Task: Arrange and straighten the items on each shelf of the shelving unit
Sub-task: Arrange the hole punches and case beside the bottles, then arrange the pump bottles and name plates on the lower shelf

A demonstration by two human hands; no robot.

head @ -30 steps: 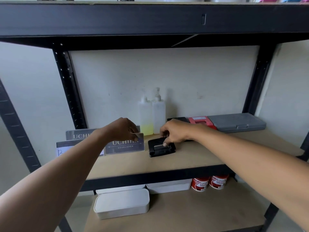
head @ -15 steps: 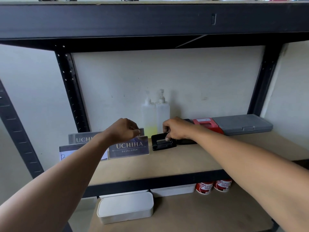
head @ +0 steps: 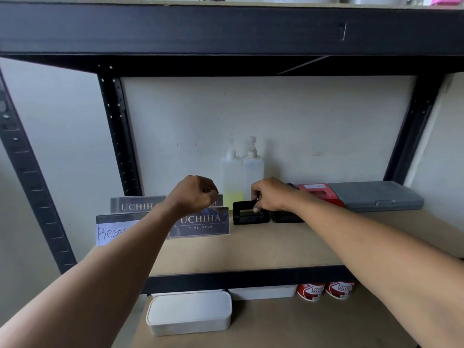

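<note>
On the middle shelf point(head: 276, 247) a black hole punch point(head: 247, 216) sits beside a second black punch point(head: 286, 218), which my wrist partly hides. My right hand point(head: 271, 197) grips the first punch from above with fingers and thumb. My left hand point(head: 194, 194) is curled into a fist just above the top edge of the front "UCHIHA DEVELOPER" nameplate point(head: 203, 223); I see nothing in it. More nameplates stand behind and left: another "UCHIHA" one point(head: 136, 205) and one with a handwritten paper point(head: 110, 232).
Two clear pump bottles point(head: 241, 177) stand against the back wall. A red case point(head: 319, 194) and a grey case point(head: 376, 197) lie at the right. On the lower shelf are white lidded boxes point(head: 188, 313) and two red-and-white tins point(head: 325, 290). Black uprights frame both sides.
My right hand has pushed the hole punch back toward the wall, next to the other black punch. My left hand has risen off the front nameplate's top edge.
</note>
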